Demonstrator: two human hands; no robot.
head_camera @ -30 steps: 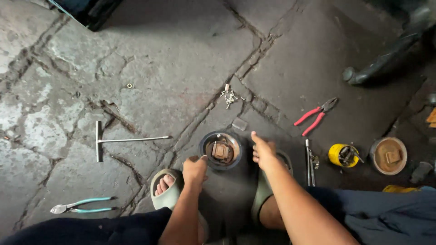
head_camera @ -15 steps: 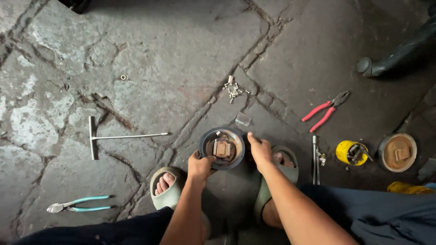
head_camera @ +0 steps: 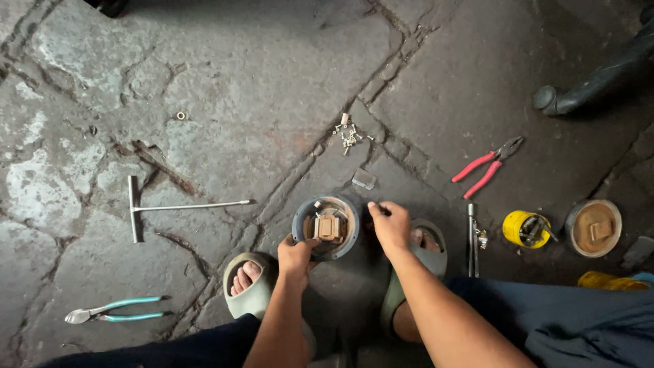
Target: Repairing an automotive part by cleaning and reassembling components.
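Both hands have closed in on the round housing since the earlier frames; right hand, which was lifted off w/ fingers spread, now sits lower at the housing's right side. Camera view also drifted a bit, so floor items sit lower-right vs before.

Left hand grips the housing's lower-left rim, fingers curled on the edge. Right hand is half-curled, fingertips pinched at something small & dark just right of the rim; can't tell what it is or if it's truly gripped.

Housing sits on the stone floor between the person's two feet in green sandals, open side up, w/ a tan block part inside.

Around it: T-handle wrench to the left, teal pliers lower left, small nut further up. Pile of screws above the housing, a small clear piece between pile & housing. To the right: red pliers, a metal rod, yellow round part, 2nd round part w/ brown inside. Dark pipe-like object top right.
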